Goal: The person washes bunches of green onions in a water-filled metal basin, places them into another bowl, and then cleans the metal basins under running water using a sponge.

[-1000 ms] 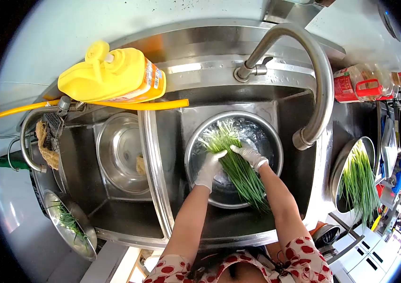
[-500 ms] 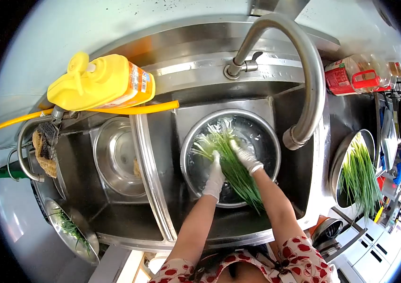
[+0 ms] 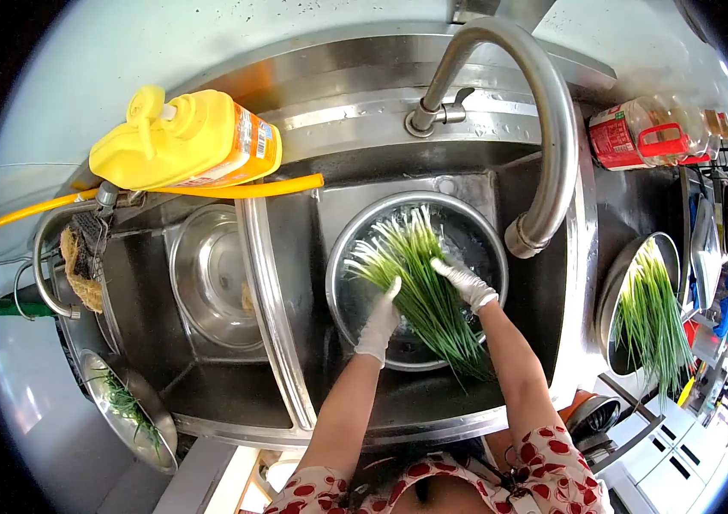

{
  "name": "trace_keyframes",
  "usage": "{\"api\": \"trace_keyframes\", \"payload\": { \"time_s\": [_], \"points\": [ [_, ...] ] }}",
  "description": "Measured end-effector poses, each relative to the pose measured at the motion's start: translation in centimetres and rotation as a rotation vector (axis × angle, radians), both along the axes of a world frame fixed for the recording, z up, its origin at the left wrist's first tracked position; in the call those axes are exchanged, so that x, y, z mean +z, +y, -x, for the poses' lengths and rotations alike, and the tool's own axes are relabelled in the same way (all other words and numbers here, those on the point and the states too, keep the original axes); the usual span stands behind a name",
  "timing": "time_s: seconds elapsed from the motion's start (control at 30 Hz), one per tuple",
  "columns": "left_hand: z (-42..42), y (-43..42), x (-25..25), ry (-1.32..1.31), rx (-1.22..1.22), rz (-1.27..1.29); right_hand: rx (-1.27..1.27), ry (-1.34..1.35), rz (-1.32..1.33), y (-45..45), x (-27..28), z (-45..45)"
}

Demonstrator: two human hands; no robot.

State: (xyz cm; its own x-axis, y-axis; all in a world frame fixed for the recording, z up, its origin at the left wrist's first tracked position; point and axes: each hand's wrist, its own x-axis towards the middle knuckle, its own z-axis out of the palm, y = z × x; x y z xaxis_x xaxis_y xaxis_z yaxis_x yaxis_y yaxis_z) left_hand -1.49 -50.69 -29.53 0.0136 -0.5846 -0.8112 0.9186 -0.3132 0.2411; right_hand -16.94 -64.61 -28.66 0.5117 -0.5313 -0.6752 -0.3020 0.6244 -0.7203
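Observation:
A bunch of thin spring onions point(image 3: 420, 295), white at the root end and green along the leaves, lies in a round metal basin point(image 3: 335, 319) of water. My left hand point(image 3: 381, 322), in a white glove, holds the bunch's left side with its thumb on top. From the right, my gloved right hand point(image 3: 464, 282) grips the same bunch, thumb over the stalks. The fingers of both hands are largely hidden beneath the leaves. White ends point up and away from me, while the green tips hang over the basin's near rim.
The faucet point(image 3: 544, 128) arches over the sink's right side. Left of the divider point(image 3: 274, 325) sits another metal bowl point(image 3: 182, 278). A yellow jug point(image 3: 184, 141) and hose point(image 3: 270, 188) are behind. More spring onions point(image 3: 651, 317) fill a right-hand bowl; green scraps point(image 3: 128, 407) lie in a left one.
The bunch has fanned out wider across the basin. My right hand has shifted slightly right, and my left hand has moved a little left and down, so they are farther apart.

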Motion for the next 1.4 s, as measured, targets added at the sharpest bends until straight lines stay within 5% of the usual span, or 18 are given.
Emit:
{"api": "trace_keyframes", "payload": {
  "time_s": [0.07,0.13,0.2,0.27,0.4,0.43,0.6,0.7,0.8,0.83,0.9,0.97,1.03,1.1,1.2,1.3,1.33,1.4],
  "points": [
    [0.4,-0.7,0.2,-0.212,-0.136,-0.105,0.049,0.068,0.164,1.3,0.9,-0.6],
    [0.1,-0.7,-1.3,-0.337,-0.378,-0.264,0.111,0.08,-0.207,1.8,-0.2,-1.2],
    [0.5,-1.0,-2.0,-0.258,-0.211,-0.214,-0.036,0.05,-0.451,2.8,1.0,-2.1],
    [1.1,-0.6,-3.5,-0.12,-0.117,-0.202,-0.017,0.126,-0.328,3.0,1.8,-2.5],
    [1.9,-1.6,2.8,-0.394,-0.074,-0.172,0.003,0.102,-0.18,4.1,2.2,-1.1],
    [3.0,-1.8,4.3,-0.544,0.169,-0.031,0.016,0.08,-0.157,4.0,2.8,-0.9],
    [0.9,-2.2,9.5,-0.612,0.05,0.006,-0.009,-0.17,0.017,2.7,10.1,-2.9],
    [-2.3,-4.6,13.0,-0.597,0.05,0.2,0.087,-0.069,0.139,0.0,12.4,-4.9],
    [-5.5,-5.6,13.8,-0.736,-0.314,0.268,0.009,-0.151,0.227,-2.0,13.1,-5.6],
    [-5.7,-5.5,12.8,-0.853,-0.335,0.242,0.142,0.258,0.716,-2.1,6.5,-3.2],
    [-2.2,-2.3,9.8,-1.472,-0.528,-0.252,0.253,0.509,0.892,0.4,7.2,-1.2],
    [0.8,-0.2,12.7,-1.834,-1.04,-0.117,0.522,0.587,1.052,3.6,6.8,0.0],
    [3.7,2.0,9.8,-1.784,-1.515,0.206,0.759,0.686,1.019,6.4,5.9,-0.2],
    [5.0,1.5,7.9,-1.6,-1.751,0.057,0.891,0.838,1.175,8.0,2.1,-0.5],
    [4.7,2.1,3.0,-1.632,-1.664,0.089,0.892,0.793,0.93,7.5,-0.3,-0.7],
    [3.3,2.5,4.1,-1.629,-1.795,0.234,0.944,0.709,0.946,6.0,4.5,-0.4],
    [2.3,2.5,5.7,-1.815,-1.636,0.375,0.867,0.642,1.034,5.4,4.9,0.6],
    [-0.1,1.2,8.6,-1.446,-1.435,0.107,0.501,0.518,0.991,3.5,6.4,1.5]
  ]
}}
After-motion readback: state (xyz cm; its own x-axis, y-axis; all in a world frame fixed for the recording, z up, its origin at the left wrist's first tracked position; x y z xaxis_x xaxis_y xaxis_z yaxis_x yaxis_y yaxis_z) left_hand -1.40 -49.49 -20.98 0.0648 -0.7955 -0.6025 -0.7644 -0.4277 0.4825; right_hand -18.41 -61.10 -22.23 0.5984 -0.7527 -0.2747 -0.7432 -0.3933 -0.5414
